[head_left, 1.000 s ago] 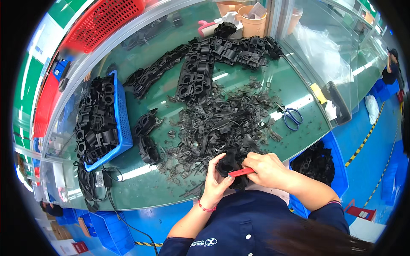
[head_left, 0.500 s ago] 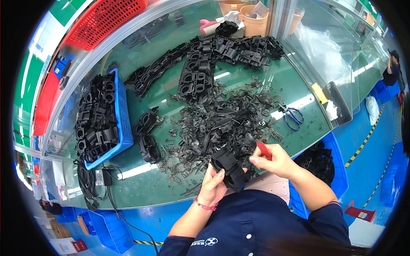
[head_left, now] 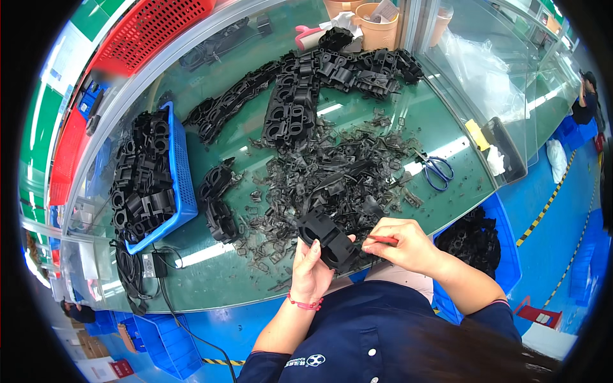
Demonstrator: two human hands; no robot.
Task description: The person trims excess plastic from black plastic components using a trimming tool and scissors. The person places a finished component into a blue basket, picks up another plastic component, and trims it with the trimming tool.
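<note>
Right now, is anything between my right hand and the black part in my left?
Only a fingertip, apparently of your left hand, at the right edge of the black part, facing the red tool in your right hand. Nothing else visible stands between.

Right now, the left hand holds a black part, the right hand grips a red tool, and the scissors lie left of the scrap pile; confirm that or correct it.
One side is wrong: in the head view, the scissors lie right of the scrap pile. The rest stands: the left hand holds a black part and the right hand grips a red tool.
</note>
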